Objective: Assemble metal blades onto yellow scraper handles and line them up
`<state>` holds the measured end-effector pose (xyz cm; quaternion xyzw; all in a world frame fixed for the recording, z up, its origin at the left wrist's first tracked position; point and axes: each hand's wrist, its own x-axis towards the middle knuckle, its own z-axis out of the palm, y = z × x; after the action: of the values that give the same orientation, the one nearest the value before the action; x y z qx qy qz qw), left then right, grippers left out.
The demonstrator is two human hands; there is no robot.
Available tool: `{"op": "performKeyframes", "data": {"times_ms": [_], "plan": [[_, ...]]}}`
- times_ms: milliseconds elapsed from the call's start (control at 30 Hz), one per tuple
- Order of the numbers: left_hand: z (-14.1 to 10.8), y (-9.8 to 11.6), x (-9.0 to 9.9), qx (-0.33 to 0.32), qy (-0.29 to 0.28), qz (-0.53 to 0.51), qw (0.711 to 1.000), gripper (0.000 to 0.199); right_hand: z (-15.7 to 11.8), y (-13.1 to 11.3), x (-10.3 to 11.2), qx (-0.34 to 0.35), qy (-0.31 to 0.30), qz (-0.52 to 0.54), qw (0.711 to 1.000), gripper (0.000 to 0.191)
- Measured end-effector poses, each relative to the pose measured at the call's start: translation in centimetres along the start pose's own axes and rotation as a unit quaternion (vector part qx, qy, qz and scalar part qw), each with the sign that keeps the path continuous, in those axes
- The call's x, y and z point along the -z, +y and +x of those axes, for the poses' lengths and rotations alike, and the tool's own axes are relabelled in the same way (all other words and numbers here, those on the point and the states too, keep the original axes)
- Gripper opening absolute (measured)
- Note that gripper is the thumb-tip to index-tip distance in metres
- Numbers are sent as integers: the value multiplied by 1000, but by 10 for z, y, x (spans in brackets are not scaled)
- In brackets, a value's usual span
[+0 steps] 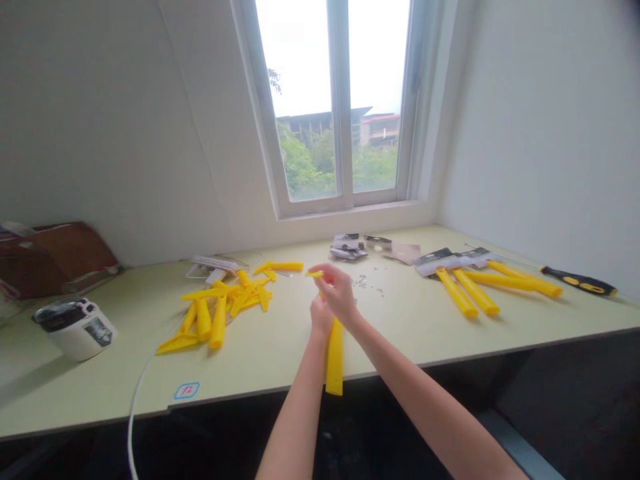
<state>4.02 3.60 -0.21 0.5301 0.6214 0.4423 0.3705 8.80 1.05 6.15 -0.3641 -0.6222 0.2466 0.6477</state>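
My left hand point(321, 317) is closed around the upper end of a long yellow plastic tube point(335, 357), which hangs down towards the table's front edge. Just above it, my right hand point(337, 291) pinches a small yellow plastic piece point(314, 273) between its fingertips. Tiny metal parts point(367, 283) lie scattered on the table beyond my hands. To the left lies a heap of yellow plastic tubes and strips point(215, 307). Several more yellow tubes point(477, 292) lie to the right, their upper ends on dark-and-white packaging point(450, 261).
A yellow-and-black handled screwdriver point(577, 281) lies at the far right. Opened packets point(347, 247) stand by the window wall. A white appliance point(75, 330), a brown cardboard box point(55, 260) and a white cable point(135, 400) are at the left. The pale table's front edge point(300, 393) runs below my forearms.
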Motion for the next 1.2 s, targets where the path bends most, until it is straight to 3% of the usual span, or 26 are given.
{"op": "performKeyframes", "data": {"times_ms": [67, 167, 300, 467, 633, 900, 1200], "plan": [[2, -5, -4, -22, 0, -76, 997, 24, 10, 17, 29, -37, 32, 117, 992, 19], [7, -14, -9, -40, -1, -199, 979, 12, 16, 47, 65, -117, 32, 231, 965, 27], [11, -19, -12, -40, -6, -229, 973, 12, 9, 71, 91, -163, -2, 171, 972, 25], [13, -22, -12, -42, -13, -230, 972, 13, 1, 69, 92, -166, -65, 129, 976, 51], [11, -21, -10, -50, -13, -218, 975, 14, 0, 70, 90, -175, -100, 84, 976, 29], [16, -26, -10, -63, -9, -173, 983, 18, -7, 72, 88, -187, -181, 51, 964, 26], [17, -27, -11, -53, -7, -207, 977, 17, -12, 74, 83, -284, -161, 117, 938, 31]]}}
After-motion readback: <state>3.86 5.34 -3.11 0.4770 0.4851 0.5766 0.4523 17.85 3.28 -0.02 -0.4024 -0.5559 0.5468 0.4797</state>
